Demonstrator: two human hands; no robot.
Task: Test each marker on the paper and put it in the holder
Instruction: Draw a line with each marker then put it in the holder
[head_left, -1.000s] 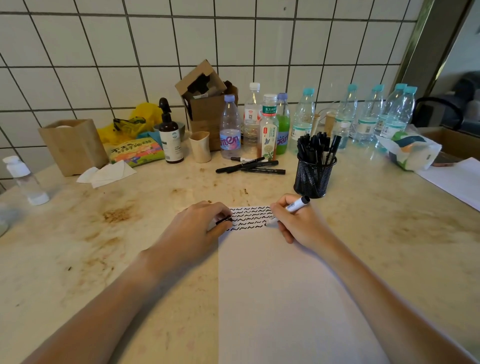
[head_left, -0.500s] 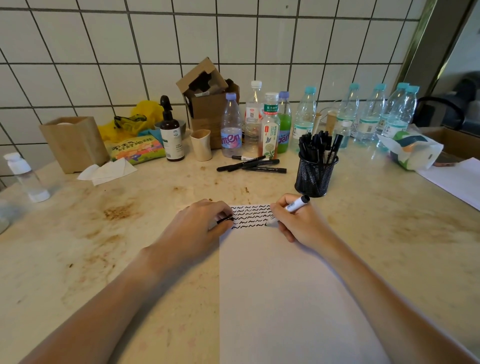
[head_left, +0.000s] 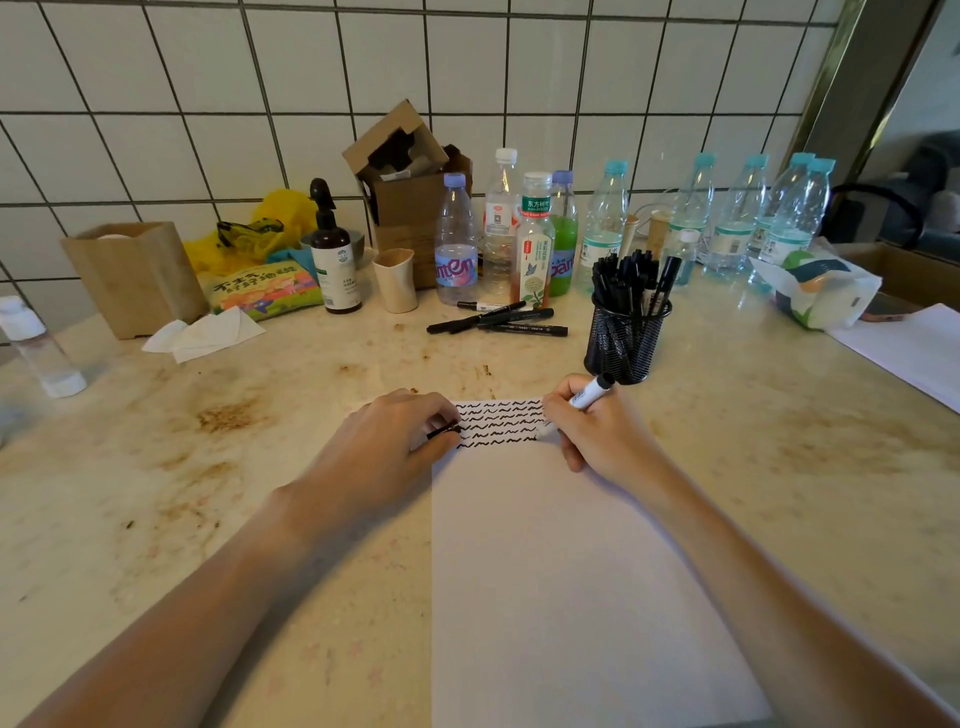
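Head view: the right hand (head_left: 597, 436) grips a white-barrelled marker (head_left: 584, 399) with a black end, its tip on the paper (head_left: 561, 571) at the last of several rows of black squiggles (head_left: 501, 423). The left hand (head_left: 384, 452) pinches a black cap (head_left: 445, 430) at the sheet's left edge. A stained marble counter (head_left: 208, 467) meets a white tiled wall (head_left: 208, 104). The mesh holder (head_left: 626, 338), full of black markers, stands just beyond the right hand; loose markers (head_left: 498, 322) lie before a row of bottles (head_left: 519, 234).
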